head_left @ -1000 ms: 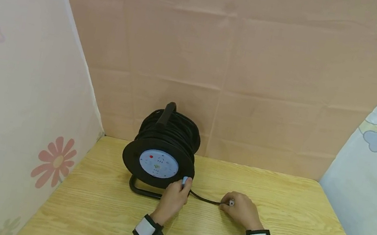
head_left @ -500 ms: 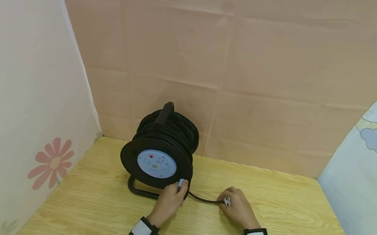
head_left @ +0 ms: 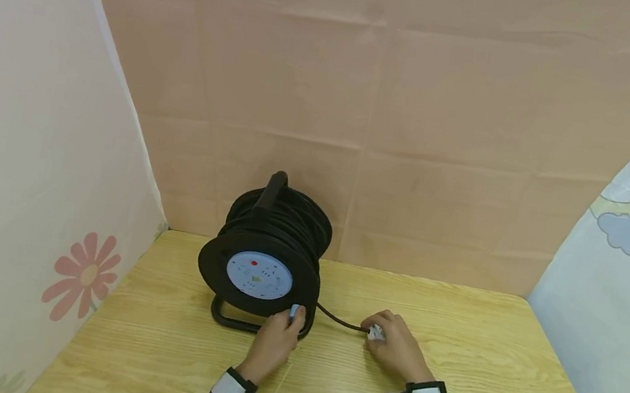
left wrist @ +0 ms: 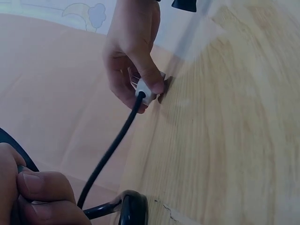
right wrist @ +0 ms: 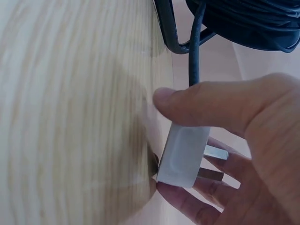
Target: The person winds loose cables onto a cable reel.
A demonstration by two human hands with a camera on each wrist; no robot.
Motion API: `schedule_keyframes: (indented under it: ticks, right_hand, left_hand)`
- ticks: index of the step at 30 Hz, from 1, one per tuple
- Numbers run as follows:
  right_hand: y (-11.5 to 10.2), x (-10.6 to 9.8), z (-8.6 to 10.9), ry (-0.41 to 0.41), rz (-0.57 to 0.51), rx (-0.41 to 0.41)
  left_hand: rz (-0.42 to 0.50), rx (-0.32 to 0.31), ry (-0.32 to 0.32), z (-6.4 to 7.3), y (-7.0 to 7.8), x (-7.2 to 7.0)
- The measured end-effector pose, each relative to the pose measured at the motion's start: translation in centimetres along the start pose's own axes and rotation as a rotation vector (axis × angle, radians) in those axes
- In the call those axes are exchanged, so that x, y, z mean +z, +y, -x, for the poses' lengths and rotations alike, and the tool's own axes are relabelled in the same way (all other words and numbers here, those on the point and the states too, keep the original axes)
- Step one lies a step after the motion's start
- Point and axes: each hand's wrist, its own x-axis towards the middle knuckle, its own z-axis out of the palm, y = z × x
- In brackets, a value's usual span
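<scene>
A black cable reel (head_left: 214,271) with a pale round socket panel (head_left: 259,276) stands on the table's left half. At the lower right of its front disc, my left hand (head_left: 274,343) grips a pale blue crank knob (head_left: 294,311), mostly covered by the fingers. My right hand (head_left: 397,347), to the right of the reel, pinches a white plug (right wrist: 182,157) between thumb and fingers. Metal prongs (right wrist: 215,153) point toward the palm in the right wrist view. A black cord (left wrist: 110,150) runs from the plug back to the reel, sagging slightly.
Under the reel is a black tubular stand (head_left: 236,323), and a carrying handle (head_left: 270,195) rises on top. The wooden table (head_left: 487,361) is bordered by a brown back sheet (head_left: 448,176) and printed side sheets, one at left (head_left: 50,148) and one at right (head_left: 601,304).
My left hand has carried the crank knob down and slightly left along the disc. The plug has turned in my right hand, and the cord now leaves the reel higher.
</scene>
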Motion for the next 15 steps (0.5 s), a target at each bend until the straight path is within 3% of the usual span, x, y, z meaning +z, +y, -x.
schedule_keyframes:
  ticks: [15]
  right_hand:
    - [-0.8, 1.0, -0.8, 0.024, -0.177, 0.002]
  left_hand:
    - [-0.049, -0.035, 0.018, 0.3, -1.8, -0.9]
